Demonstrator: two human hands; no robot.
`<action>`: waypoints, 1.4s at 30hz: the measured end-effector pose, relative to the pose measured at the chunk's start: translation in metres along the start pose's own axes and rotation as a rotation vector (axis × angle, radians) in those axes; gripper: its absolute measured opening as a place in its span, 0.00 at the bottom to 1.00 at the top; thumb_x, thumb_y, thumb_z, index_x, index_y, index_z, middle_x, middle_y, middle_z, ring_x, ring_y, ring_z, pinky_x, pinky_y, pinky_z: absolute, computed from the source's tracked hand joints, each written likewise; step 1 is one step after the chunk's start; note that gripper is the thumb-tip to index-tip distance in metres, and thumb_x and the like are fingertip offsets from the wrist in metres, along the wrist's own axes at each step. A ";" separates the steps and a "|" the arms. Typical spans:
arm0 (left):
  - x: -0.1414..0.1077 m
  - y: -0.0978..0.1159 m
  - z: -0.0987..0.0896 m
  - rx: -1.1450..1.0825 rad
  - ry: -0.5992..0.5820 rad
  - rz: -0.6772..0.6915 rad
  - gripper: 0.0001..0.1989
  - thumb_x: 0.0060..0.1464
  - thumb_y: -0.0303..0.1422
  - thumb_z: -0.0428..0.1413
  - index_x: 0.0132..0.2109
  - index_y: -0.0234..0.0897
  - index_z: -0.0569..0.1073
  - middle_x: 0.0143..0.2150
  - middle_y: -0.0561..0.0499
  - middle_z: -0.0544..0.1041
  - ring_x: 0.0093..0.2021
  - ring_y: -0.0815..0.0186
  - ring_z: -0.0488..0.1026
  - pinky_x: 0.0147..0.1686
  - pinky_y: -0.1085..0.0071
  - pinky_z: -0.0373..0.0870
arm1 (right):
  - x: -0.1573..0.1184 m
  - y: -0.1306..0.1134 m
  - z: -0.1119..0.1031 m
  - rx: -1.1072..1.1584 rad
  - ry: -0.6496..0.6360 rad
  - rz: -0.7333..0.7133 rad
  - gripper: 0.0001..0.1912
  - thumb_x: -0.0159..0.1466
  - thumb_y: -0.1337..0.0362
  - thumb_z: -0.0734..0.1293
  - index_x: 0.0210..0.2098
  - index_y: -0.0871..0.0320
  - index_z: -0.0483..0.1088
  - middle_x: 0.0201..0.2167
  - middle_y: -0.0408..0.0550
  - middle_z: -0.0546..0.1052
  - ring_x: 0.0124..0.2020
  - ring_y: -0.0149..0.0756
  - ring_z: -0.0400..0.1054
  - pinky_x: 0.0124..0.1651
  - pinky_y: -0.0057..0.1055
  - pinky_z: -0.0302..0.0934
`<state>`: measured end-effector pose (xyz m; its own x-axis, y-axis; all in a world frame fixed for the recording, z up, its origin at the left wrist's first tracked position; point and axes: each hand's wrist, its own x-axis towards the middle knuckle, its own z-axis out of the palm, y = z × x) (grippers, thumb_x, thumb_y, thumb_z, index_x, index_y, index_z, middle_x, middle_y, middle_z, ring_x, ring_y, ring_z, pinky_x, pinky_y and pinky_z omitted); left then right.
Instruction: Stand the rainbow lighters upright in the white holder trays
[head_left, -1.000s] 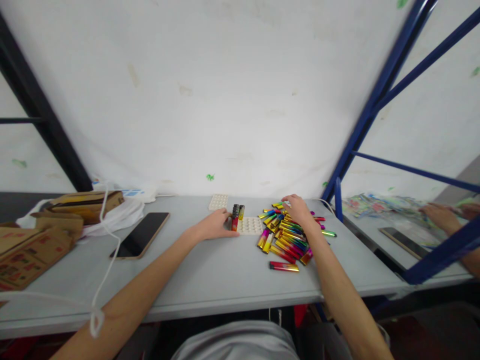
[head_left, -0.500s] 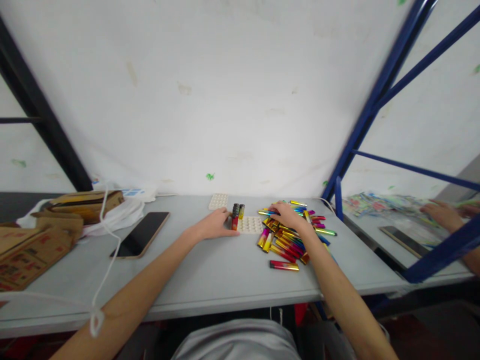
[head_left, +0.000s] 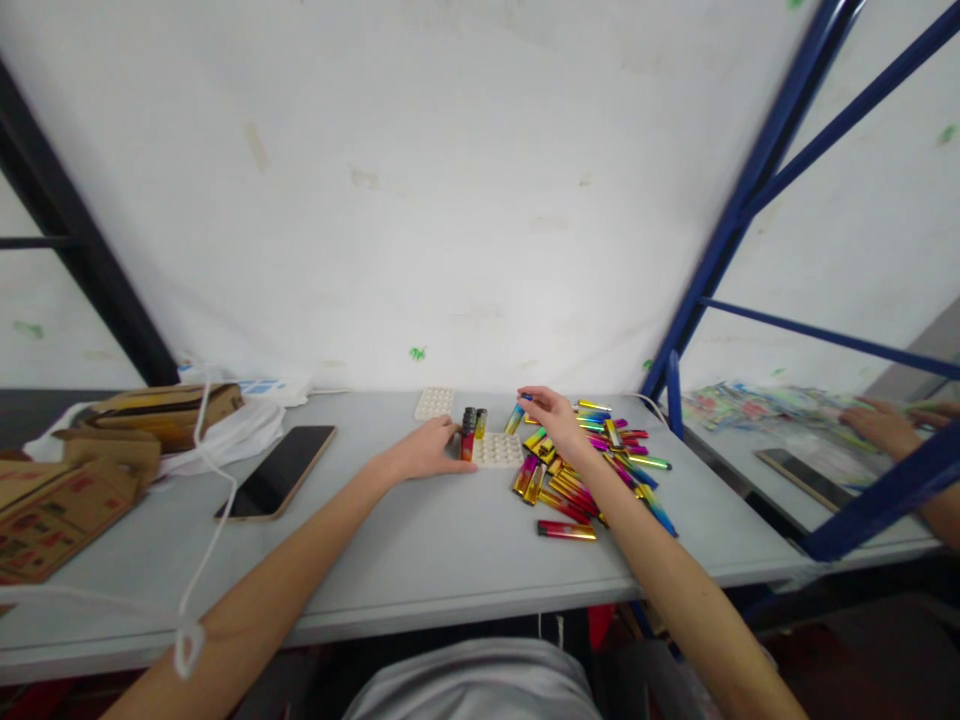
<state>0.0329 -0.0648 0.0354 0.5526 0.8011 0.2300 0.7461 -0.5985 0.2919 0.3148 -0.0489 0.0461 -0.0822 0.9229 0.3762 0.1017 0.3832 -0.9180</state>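
1 lighter point(head_left: 514, 418), pinched in the right hand point(head_left: 553, 416) by the far-right corner of the tray point(head_left: 497, 451), risked dropping from slack fingers; the left hand point(head_left: 426, 450) showed no clear grip.

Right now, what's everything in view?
trays: two, cream, front and back
upright lighters: several, red and yellow, front tray's left end
held lighter: one, blue and yellow, by front tray
loose lighters: dozens, multicolour, right of front tray
phones: two, black, left and right
boxes: two, brown, far left
bag: one, white, beside boxes
cord: one, white, front left
packets: count unclear, multicolour, far right
posts: two, black left, blue right
table: one, grey, centre
wall: one, white, behind
co-worker's hand: one clear, far right
left hand: one, at upright lighters
right hand: one, gripping held lighter
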 end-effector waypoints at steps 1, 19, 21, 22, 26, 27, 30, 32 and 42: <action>0.000 0.000 0.000 0.002 -0.003 -0.002 0.33 0.50 0.62 0.62 0.46 0.36 0.79 0.45 0.40 0.79 0.46 0.48 0.77 0.49 0.59 0.74 | -0.002 -0.003 0.005 0.046 -0.004 0.042 0.25 0.57 0.47 0.76 0.47 0.55 0.79 0.42 0.49 0.82 0.42 0.39 0.73 0.45 0.35 0.67; -0.001 0.002 -0.001 -0.014 -0.020 -0.012 0.34 0.51 0.61 0.63 0.49 0.34 0.79 0.45 0.40 0.78 0.46 0.48 0.76 0.50 0.58 0.74 | -0.027 -0.006 0.045 0.145 -0.200 0.151 0.29 0.56 0.43 0.77 0.47 0.56 0.75 0.29 0.41 0.75 0.21 0.27 0.58 0.23 0.27 0.48; 0.000 0.000 0.000 -0.013 -0.023 -0.003 0.34 0.51 0.61 0.62 0.50 0.34 0.79 0.46 0.39 0.78 0.47 0.48 0.76 0.50 0.58 0.74 | -0.026 -0.004 0.045 0.116 -0.212 0.158 0.29 0.55 0.42 0.77 0.45 0.57 0.77 0.27 0.42 0.75 0.21 0.28 0.56 0.23 0.28 0.47; 0.000 -0.001 0.001 -0.016 -0.021 -0.001 0.34 0.51 0.61 0.62 0.50 0.34 0.79 0.46 0.39 0.78 0.47 0.49 0.76 0.49 0.58 0.74 | -0.025 -0.004 0.045 0.102 -0.214 0.160 0.29 0.55 0.41 0.77 0.44 0.58 0.78 0.27 0.42 0.76 0.21 0.28 0.55 0.23 0.28 0.46; -0.001 -0.002 0.002 -0.035 -0.005 -0.004 0.33 0.50 0.61 0.63 0.47 0.35 0.80 0.45 0.40 0.79 0.45 0.49 0.76 0.47 0.59 0.74 | -0.026 -0.006 0.046 0.082 -0.240 0.137 0.29 0.56 0.38 0.75 0.41 0.57 0.78 0.25 0.42 0.75 0.20 0.28 0.53 0.23 0.29 0.45; -0.001 -0.001 0.001 -0.038 -0.001 -0.004 0.33 0.50 0.61 0.64 0.47 0.35 0.80 0.44 0.40 0.79 0.45 0.49 0.76 0.47 0.59 0.74 | -0.026 -0.007 0.046 0.082 -0.249 0.128 0.29 0.57 0.37 0.74 0.41 0.57 0.78 0.26 0.43 0.76 0.20 0.28 0.54 0.23 0.29 0.46; -0.002 0.000 0.000 -0.034 0.001 -0.006 0.33 0.50 0.61 0.63 0.47 0.36 0.80 0.44 0.41 0.79 0.44 0.50 0.76 0.46 0.60 0.74 | -0.028 -0.007 0.046 0.030 -0.256 0.111 0.30 0.61 0.34 0.70 0.44 0.54 0.74 0.31 0.45 0.80 0.19 0.30 0.58 0.22 0.29 0.49; -0.002 0.000 0.000 -0.024 -0.007 -0.008 0.34 0.50 0.62 0.63 0.48 0.36 0.80 0.44 0.41 0.79 0.45 0.51 0.76 0.47 0.60 0.74 | -0.029 -0.005 0.047 -0.036 -0.251 0.102 0.30 0.64 0.33 0.66 0.46 0.52 0.72 0.27 0.42 0.78 0.18 0.31 0.58 0.22 0.29 0.49; -0.001 -0.001 0.002 -0.033 0.002 -0.009 0.32 0.49 0.61 0.64 0.47 0.36 0.80 0.45 0.40 0.79 0.46 0.48 0.77 0.49 0.58 0.74 | -0.029 0.001 0.049 -0.074 -0.217 0.063 0.26 0.69 0.34 0.60 0.48 0.49 0.63 0.19 0.31 0.62 0.17 0.31 0.53 0.22 0.27 0.47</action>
<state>0.0321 -0.0645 0.0330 0.5447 0.8066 0.2294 0.7386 -0.5910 0.3244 0.2687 -0.0773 0.0285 -0.2836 0.9185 0.2756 0.1847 0.3344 -0.9242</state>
